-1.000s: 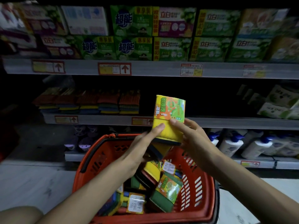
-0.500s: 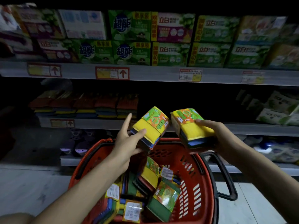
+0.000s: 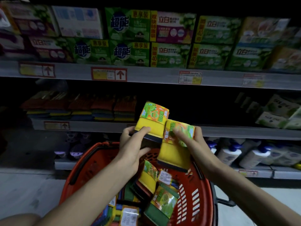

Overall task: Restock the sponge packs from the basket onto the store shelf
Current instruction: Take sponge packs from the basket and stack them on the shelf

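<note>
My left hand [image 3: 132, 144] grips a yellow sponge pack [image 3: 152, 121] with a green and orange label, held up in front of the middle shelf. My right hand [image 3: 193, 144] holds a second yellow sponge pack [image 3: 175, 152] upright, its top edge touching the first pack. Both packs hang above a red basket [image 3: 200, 201] that holds several more sponge packs [image 3: 163, 199]. Stacks of sponge packs [image 3: 81, 108] lie on the middle shelf [image 3: 97, 126] to the left; the dark stretch to their right looks bare.
The upper shelf [image 3: 154, 75] carries rows of green and purple detergent boxes [image 3: 130, 38]. White pump bottles [image 3: 244, 155] stand on the lower shelf at the right, pale packets [image 3: 280, 111] on the middle shelf's right end. Pale floor lies to the left of the basket.
The two packs, held apart half a second ago, have come together and risen toward the middle shelf. The view has moved closer to the shelves.
</note>
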